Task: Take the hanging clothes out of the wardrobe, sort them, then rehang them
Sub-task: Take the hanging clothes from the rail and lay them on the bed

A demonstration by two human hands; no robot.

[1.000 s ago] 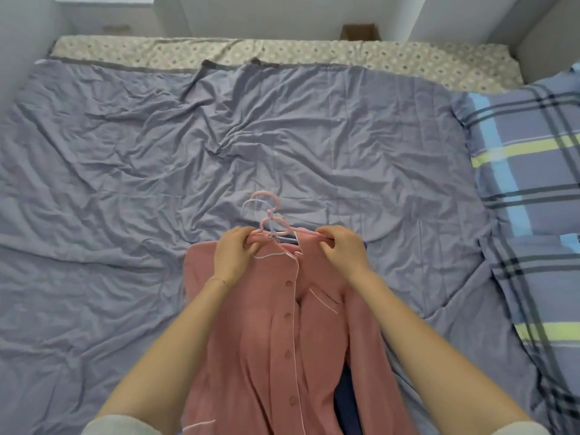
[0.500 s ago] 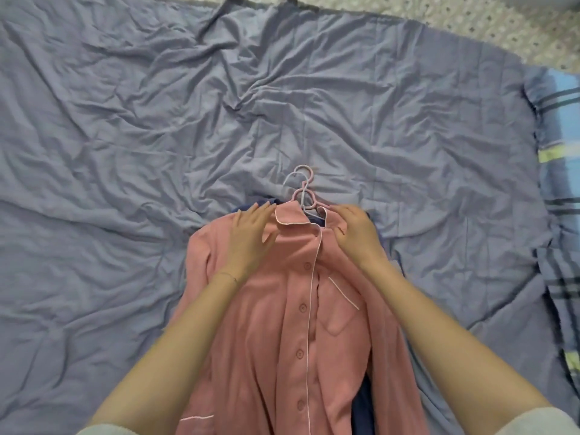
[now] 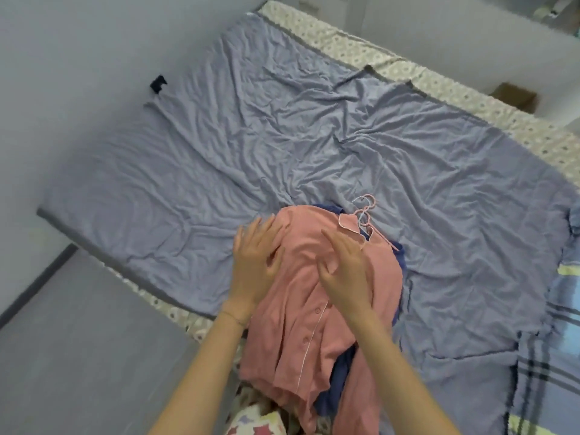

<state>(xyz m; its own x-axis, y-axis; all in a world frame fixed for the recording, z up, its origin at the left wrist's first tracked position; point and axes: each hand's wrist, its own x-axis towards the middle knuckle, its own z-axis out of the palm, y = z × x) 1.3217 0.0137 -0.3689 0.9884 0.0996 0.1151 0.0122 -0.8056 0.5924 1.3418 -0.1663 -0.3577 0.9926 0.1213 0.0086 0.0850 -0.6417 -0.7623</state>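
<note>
A pink button-up pyjama shirt (image 3: 309, 312) with white piping lies on the bed over a dark blue garment (image 3: 340, 379), whose edge also shows beside the collar. Pink and pale blue hangers (image 3: 365, 211) stick out past the collar. My left hand (image 3: 255, 262) is spread with straight fingers over the shirt's left shoulder. My right hand (image 3: 346, 268) hovers with loose fingers over the chest of the shirt, holding nothing.
A wrinkled lavender sheet (image 3: 282, 152) covers the bed. A plaid blue pillow (image 3: 561, 340) lies at the right. A patterned mattress cover (image 3: 439, 86) shows along the far edge. The grey floor (image 3: 78, 340) is at the lower left, and a cardboard box (image 3: 514, 97) sits beyond the bed.
Both hands let go of the collar and hangers and drew back over the shirt with fingers open. The view swung left, bringing the floor and bed edge into sight.
</note>
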